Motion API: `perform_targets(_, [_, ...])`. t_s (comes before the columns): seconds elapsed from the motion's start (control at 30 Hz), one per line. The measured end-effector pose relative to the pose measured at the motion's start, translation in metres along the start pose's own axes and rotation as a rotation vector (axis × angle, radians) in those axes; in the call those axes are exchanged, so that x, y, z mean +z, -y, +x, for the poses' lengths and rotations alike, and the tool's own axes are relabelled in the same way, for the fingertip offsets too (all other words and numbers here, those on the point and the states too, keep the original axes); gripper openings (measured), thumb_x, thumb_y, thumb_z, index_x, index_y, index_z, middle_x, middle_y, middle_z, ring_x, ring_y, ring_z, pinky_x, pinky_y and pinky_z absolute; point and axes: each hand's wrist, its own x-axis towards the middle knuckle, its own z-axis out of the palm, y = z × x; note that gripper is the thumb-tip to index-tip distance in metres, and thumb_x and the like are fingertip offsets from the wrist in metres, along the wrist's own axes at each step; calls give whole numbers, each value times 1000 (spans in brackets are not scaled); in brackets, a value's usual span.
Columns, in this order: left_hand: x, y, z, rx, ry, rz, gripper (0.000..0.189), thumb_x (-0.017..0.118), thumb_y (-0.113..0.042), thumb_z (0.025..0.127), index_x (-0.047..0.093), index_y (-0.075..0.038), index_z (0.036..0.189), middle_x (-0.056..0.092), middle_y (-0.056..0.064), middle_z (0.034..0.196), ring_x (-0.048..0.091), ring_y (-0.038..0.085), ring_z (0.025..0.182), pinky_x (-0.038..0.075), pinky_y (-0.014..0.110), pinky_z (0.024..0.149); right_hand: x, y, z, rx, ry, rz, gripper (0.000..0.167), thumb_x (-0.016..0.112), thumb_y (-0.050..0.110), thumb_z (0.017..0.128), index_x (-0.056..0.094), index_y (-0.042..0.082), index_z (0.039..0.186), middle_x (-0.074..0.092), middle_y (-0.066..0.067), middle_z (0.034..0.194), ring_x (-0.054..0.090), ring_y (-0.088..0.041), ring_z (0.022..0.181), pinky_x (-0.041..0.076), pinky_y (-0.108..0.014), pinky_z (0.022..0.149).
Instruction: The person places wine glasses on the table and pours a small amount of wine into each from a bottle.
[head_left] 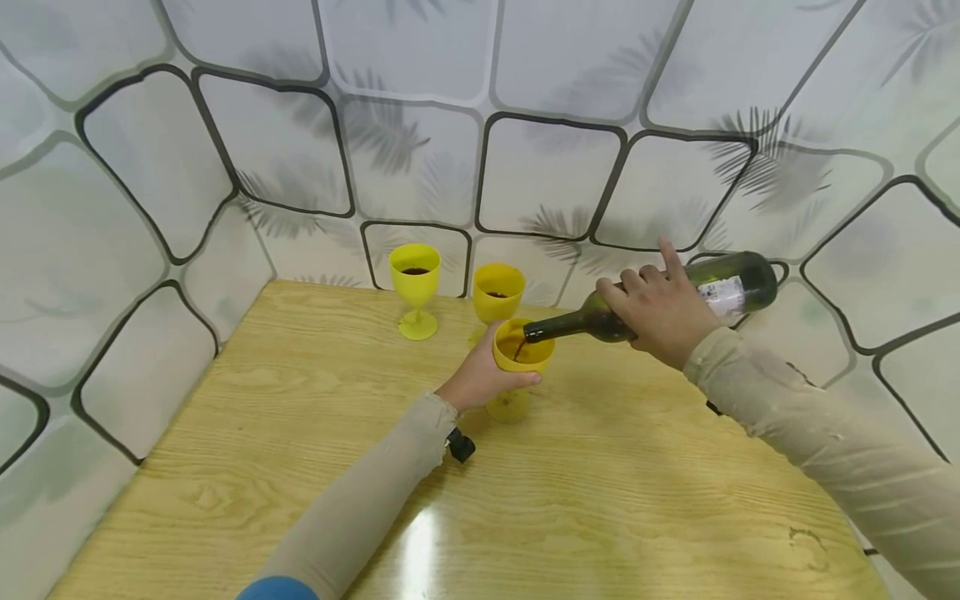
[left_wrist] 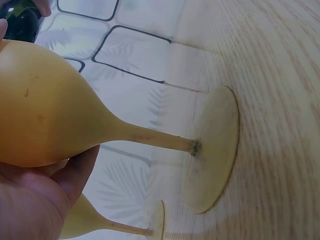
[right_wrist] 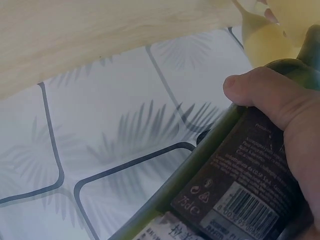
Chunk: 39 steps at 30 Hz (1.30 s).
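Observation:
My right hand (head_left: 663,310) grips a green glass wine bottle (head_left: 746,279), tilted so its neck points left and slightly down. The bottle's mouth is at the rim of a yellow goblet (head_left: 542,357), and a thin dark red stream runs into the bowl. Around that bowl my left hand (head_left: 483,373) curls its fingers and thumb. In the left wrist view the goblet's round foot (left_wrist: 215,150) is down at the wooden tabletop. A dark label with a barcode (right_wrist: 245,212) shows on the bottle in the right wrist view, beside my right thumb.
Behind the held goblet stands a second yellow goblet (head_left: 498,287) with dark liquid inside. A third yellow goblet (head_left: 415,279), also holding dark liquid, is further left near the wall. The wooden table (head_left: 300,400) meets a patterned wall (head_left: 412,158) at its back edge.

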Motion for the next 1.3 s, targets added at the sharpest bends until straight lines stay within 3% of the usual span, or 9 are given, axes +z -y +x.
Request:
perform_targets(0.23, [0,0,0,7,5,-9,88,89,-25,83,34,-23,152,56,0,135,59,18,121,47,41,108,-1,0,2,-5,8,-28,96,105,30,49,49,7,122,63,-23,103,66,-47,96,23,-73,116])
perform_targets(0.5, [0,0,1,5,11,-16,89,89,-26,84,33,-23,153,56,0,136,59,18,121,48,41,107,-5,2,1,-17,17,-26,95,105,28,54,47,5,126,60,-23,103,63,-47,97,51,-62,92])
perform_targets(0.77, [1,1,2,30,15,-27,85,88,-22,84,35,-22,151,57,1,135,60,19,120,49,41,106,-9,3,4,-22,4,-36,94,105,25,53,48,10,126,61,-22,102,64,-46,97,52,-60,92])
perform_targets(1.3, [0,1,0,-3,7,-16,87,89,-26,84,35,-26,152,57,0,135,59,19,120,48,43,107,-14,7,12,-51,-17,-79,80,100,18,62,49,8,122,61,-21,101,64,-46,95,53,-59,87])
